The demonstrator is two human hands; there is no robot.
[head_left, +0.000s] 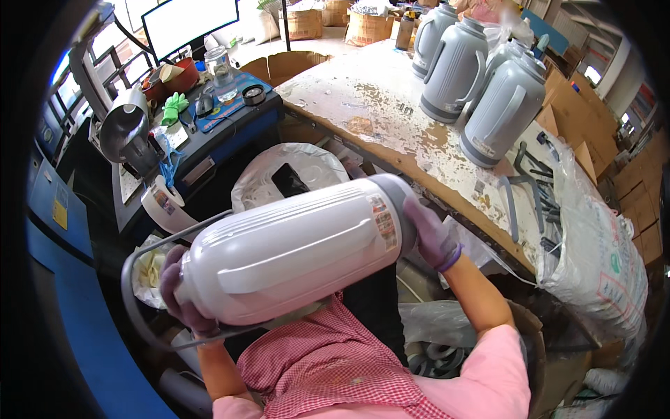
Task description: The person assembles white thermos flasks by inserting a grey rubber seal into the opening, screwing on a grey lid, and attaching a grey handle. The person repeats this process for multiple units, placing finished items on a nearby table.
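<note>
- A grey flask (296, 251) is held in the air on the person's side of the table (324, 87), lying nearly level, its base end raised slightly and nearest the table's edge.
- The left hand (183, 293), gloved in purple, is curled around the flask's neck end, the end farther from the table.
- The right hand (431, 234), gloved alike, clasps the base beside the table's edge; some of its fingers are hidden.
- A thin grey hoop (127, 286) loops out around the left hand, away from the table.
- Four upright flasks (455, 70) stand close together on the table.
- Loose grey handles (513, 209) lie on the table, next to a white plastic sack (593, 258) at its edge.
- Left of the table, a desk (241, 126) bears green gloves (174, 109), a mouse (204, 105) and a clear jar (221, 75).
- Between desk and table, a black object (289, 180) rests on plastic sheeting (251, 183).
</note>
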